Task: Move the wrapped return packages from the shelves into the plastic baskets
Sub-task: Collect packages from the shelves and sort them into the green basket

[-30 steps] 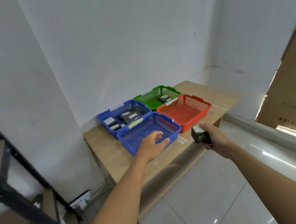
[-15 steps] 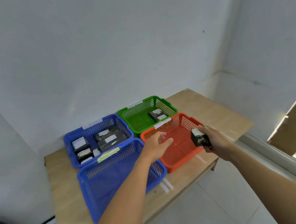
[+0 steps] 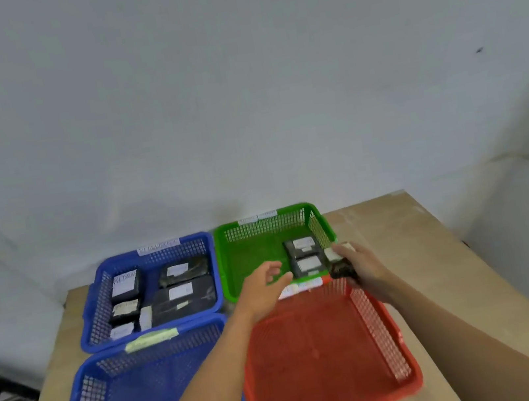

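Head view: the right hand (image 3: 358, 263) grips a small dark wrapped package (image 3: 338, 262) over the near-right corner of the green basket (image 3: 233, 274), where it meets the red basket (image 3: 380, 331). The left hand (image 3: 264, 285), relaxed and holding nothing, hovers just left of the package.

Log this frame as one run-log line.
right hand: grips wrapped package at green basket near corner | left hand: open, empty | red basket: empty | step: drop pending
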`<state>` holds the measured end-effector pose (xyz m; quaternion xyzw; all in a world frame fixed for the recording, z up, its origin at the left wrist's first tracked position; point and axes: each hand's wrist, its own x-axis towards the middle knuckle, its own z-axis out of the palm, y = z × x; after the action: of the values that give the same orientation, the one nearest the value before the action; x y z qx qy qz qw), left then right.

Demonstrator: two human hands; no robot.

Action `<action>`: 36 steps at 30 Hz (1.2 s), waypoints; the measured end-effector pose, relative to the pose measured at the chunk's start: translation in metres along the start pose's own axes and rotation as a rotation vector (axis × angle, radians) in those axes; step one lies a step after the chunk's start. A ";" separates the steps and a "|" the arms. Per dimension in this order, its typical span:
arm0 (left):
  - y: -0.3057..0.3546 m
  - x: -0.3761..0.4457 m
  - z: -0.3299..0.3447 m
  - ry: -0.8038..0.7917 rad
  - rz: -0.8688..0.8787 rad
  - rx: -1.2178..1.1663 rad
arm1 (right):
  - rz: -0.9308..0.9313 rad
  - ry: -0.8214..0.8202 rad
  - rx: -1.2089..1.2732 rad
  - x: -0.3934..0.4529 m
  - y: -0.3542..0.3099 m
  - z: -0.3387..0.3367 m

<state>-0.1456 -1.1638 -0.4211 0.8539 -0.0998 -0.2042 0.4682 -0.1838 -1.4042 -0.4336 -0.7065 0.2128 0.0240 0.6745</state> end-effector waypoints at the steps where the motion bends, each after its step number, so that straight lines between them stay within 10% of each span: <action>1: 0.005 0.010 0.002 0.021 -0.015 -0.001 | 0.006 -0.017 -0.014 0.020 -0.002 -0.002; 36: -0.076 0.200 -0.006 -0.033 -0.196 -0.105 | 0.214 0.199 -0.787 0.285 0.029 0.079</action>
<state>0.0352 -1.1905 -0.5330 0.8304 -0.0126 -0.2680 0.4883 0.0853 -1.4050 -0.5589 -0.8832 0.3236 0.1052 0.3228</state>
